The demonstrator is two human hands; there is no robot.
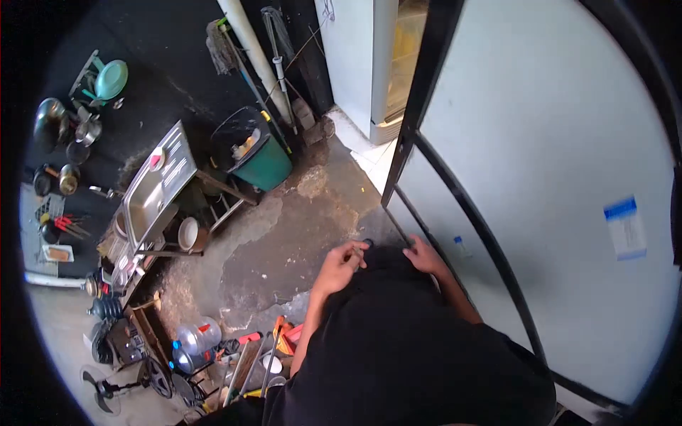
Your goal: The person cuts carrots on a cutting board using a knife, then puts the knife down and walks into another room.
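My left hand (341, 267) is held in front of my black clothing (398, 341), its fingers curled inward. A small dark round thing (368, 243) shows at its fingertips; its kind is too small to make out. To the right, my right hand (425, 256) is bent close to the dark lower edge of a white panel door (540, 142). Its fingers look closed near a thin dark line, and what they hold, if anything, is hidden.
A metal sink (147, 206) stands along the black wall at left, beside a green bin (263, 165). Water bottles (199, 334), a fan (103, 387) and tools lie at lower left. A white refrigerator (348, 64) stands beyond the doorway. The concrete floor (263, 248) is patchy.
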